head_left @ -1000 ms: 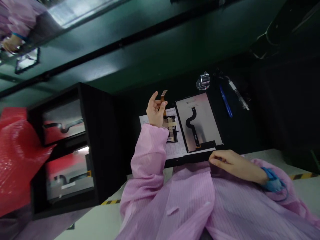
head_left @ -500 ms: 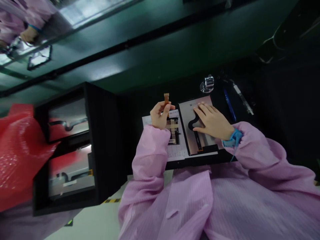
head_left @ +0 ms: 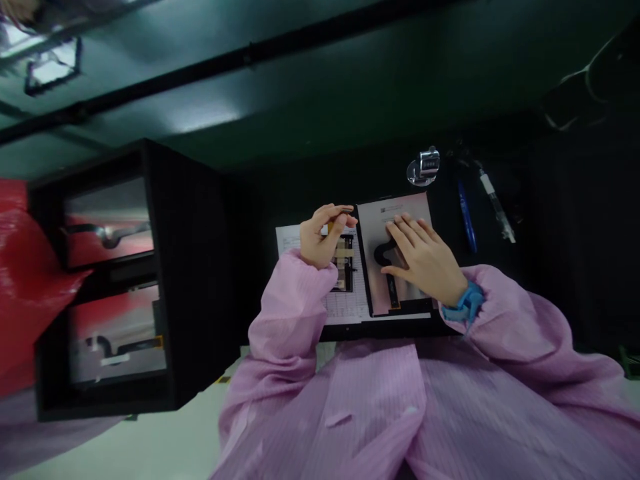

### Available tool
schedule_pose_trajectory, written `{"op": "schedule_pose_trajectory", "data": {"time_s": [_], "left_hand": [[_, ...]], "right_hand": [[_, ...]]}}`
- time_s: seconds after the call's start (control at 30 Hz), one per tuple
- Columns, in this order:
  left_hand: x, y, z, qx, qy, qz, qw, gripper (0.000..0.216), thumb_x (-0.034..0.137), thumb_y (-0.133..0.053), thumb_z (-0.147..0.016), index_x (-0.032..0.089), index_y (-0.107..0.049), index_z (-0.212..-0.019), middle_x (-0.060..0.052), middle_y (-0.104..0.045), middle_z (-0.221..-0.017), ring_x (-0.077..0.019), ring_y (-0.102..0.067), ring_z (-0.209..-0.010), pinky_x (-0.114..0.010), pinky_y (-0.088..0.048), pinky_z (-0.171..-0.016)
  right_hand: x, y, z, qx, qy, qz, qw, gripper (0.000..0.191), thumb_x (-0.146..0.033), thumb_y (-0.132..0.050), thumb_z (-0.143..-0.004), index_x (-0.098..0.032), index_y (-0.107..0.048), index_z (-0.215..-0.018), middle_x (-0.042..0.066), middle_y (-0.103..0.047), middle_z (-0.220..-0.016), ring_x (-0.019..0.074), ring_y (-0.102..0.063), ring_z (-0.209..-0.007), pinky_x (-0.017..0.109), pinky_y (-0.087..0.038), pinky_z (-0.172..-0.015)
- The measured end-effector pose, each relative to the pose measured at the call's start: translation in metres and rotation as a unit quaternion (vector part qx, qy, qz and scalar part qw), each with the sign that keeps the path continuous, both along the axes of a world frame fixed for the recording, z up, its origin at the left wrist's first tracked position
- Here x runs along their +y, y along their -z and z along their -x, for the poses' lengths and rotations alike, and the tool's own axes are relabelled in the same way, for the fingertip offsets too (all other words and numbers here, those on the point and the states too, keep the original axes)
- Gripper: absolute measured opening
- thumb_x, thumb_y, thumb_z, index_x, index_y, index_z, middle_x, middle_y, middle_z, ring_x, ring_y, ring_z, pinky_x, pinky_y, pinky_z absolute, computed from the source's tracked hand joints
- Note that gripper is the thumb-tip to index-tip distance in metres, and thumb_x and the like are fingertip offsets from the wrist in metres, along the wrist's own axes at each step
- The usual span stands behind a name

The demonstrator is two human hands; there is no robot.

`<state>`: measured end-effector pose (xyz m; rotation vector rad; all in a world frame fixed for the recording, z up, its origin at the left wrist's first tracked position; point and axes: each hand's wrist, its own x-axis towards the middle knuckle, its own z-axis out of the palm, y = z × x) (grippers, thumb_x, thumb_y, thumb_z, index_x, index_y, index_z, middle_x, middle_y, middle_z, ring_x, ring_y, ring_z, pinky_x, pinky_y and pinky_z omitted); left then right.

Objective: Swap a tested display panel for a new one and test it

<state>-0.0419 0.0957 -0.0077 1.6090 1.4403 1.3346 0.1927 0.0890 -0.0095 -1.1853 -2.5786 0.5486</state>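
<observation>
My left hand (head_left: 319,239) is closed in a pinch on a small amber-brown strip (head_left: 346,210), most of it hidden by the fingers. Under that wrist lies a small dark part with a tan band (head_left: 344,263), on a printed paper sheet (head_left: 286,235). My right hand (head_left: 425,260) rests flat, fingers stretched, on a silvery flat panel (head_left: 371,223). Between thumb and fingers a black curved flex cable (head_left: 393,290) shows on the panel, running down to its lower edge. A blue band (head_left: 467,303) circles the right wrist.
At left stands a black foam box (head_left: 193,280) with panels in its two compartments. A red plastic bag (head_left: 30,287) hangs over its left side. Beyond the panel sit a chrome tally counter (head_left: 425,167), a blue pen (head_left: 467,217) and a white-and-clear pen (head_left: 496,203).
The amber-brown strip, upright above my left fingers before, now tilts rightward toward the panel. My right hand stays flat on the panel. The view has shifted, moving the box leftward.
</observation>
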Motion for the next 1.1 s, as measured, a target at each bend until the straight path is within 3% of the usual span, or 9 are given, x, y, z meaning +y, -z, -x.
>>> {"op": "schedule_pose_trajectory", "data": {"time_s": [0.13,0.23,0.3,0.4,0.47,0.53,0.73,0.93,1.1], "left_hand": [[-0.002,-0.003,-0.001,0.069,0.017,-0.037,0.997,0.023,0.034,-0.051,-0.098,0.021,-0.067,-0.087,0.000,-0.073,-0.081,-0.0155,-0.070,-0.078,-0.047,-0.044,-0.112],[-0.003,-0.005,-0.002,0.123,0.035,-0.053,0.990,0.028,0.034,-0.044,-0.099,0.022,-0.061,-0.081,0.000,-0.071,-0.082,-0.0169,-0.067,-0.081,-0.048,-0.042,-0.112],[-0.003,-0.007,-0.002,0.153,0.050,-0.060,0.985,0.026,0.031,-0.042,-0.099,0.022,-0.059,-0.080,0.001,-0.069,-0.080,-0.0174,-0.064,-0.083,-0.047,-0.041,-0.111],[-0.004,-0.008,-0.003,0.197,0.068,-0.070,0.975,0.024,0.027,-0.042,-0.097,0.023,-0.057,-0.079,0.001,-0.066,-0.078,-0.0184,-0.061,-0.084,-0.047,-0.040,-0.108],[-0.005,-0.008,-0.004,0.227,0.081,-0.073,0.968,0.024,0.025,-0.041,-0.097,0.023,-0.058,-0.079,0.000,-0.065,-0.077,-0.0195,-0.059,-0.084,-0.047,-0.040,-0.105],[-0.006,-0.008,-0.006,0.248,0.095,-0.075,0.961,0.025,0.025,-0.041,-0.097,0.022,-0.059,-0.080,-0.001,-0.065,-0.077,-0.0205,-0.057,-0.084,-0.047,-0.040,-0.102],[-0.008,-0.009,-0.009,0.273,0.135,-0.072,0.950,0.025,0.023,-0.042,-0.097,0.021,-0.057,-0.077,-0.001,-0.065,-0.075,-0.0211,-0.054,-0.082,-0.047,-0.037,-0.093],[-0.008,-0.010,-0.008,0.300,0.186,-0.040,0.935,0.022,0.017,-0.044,-0.090,0.020,-0.054,-0.071,-0.002,-0.065,-0.071,-0.0212,-0.053,-0.079,-0.046,-0.035,-0.088],[-0.008,-0.011,-0.008,0.309,0.209,-0.027,0.927,0.022,0.016,-0.044,-0.090,0.020,-0.055,-0.070,-0.002,-0.065,-0.071,-0.0209,-0.053,-0.078,-0.046,-0.034,-0.089]], "right_hand": [[-0.005,-0.001,0.004,0.194,0.040,0.085,0.976,0.061,-0.032,-0.061,-0.095,-0.022,-0.040,-0.152,0.014,-0.053,-0.140,0.0325,-0.052,-0.131,0.055,-0.043,-0.113],[-0.008,-0.002,0.007,0.397,0.075,0.244,0.882,0.081,-0.035,-0.068,-0.091,-0.037,-0.023,-0.157,0.009,-0.049,-0.145,0.0270,-0.062,-0.119,0.051,-0.051,-0.107],[-0.008,-0.001,0.008,0.457,0.086,0.348,0.814,0.085,-0.041,-0.070,-0.091,-0.041,-0.019,-0.158,0.006,-0.054,-0.143,0.0260,-0.063,-0.120,0.051,-0.051,-0.107],[-0.005,0.003,0.009,0.465,0.084,0.420,0.775,0.050,-0.057,-0.054,-0.097,-0.036,-0.052,-0.143,0.003,-0.064,-0.133,0.0255,-0.057,-0.130,0.051,-0.043,-0.116],[-0.003,0.005,0.010,0.459,0.078,0.428,0.775,0.046,-0.062,-0.043,-0.100,-0.031,-0.069,-0.121,0.003,-0.065,-0.130,0.0249,-0.054,-0.133,0.049,-0.040,-0.119],[-0.001,0.005,0.011,0.443,0.067,0.421,0.789,0.048,-0.061,-0.039,-0.102,-0.027,-0.073,-0.109,0.004,-0.064,-0.130,0.0243,-0.055,-0.131,0.047,-0.042,-0.117],[0.007,-0.006,0.012,0.327,-0.010,0.280,0.903,0.030,-0.045,-0.053,-0.100,-0.022,-0.063,-0.084,0.006,-0.067,-0.118,0.0242,-0.058,-0.116,0.047,-0.044,-0.106],[0.006,0.004,0.020,0.289,-0.007,0.106,0.951,0.019,-0.029,-0.051,-0.099,-0.022,-0.054,-0.082,0.008,-0.067,-0.107,0.0236,-0.056,-0.105,0.044,-0.046,-0.093],[0.005,0.008,0.022,0.275,-0.021,0.073,0.958,0.015,-0.025,-0.051,-0.098,-0.022,-0.053,-0.083,0.007,-0.066,-0.107,0.0236,-0.054,-0.105,0.043,-0.046,-0.091]]}}
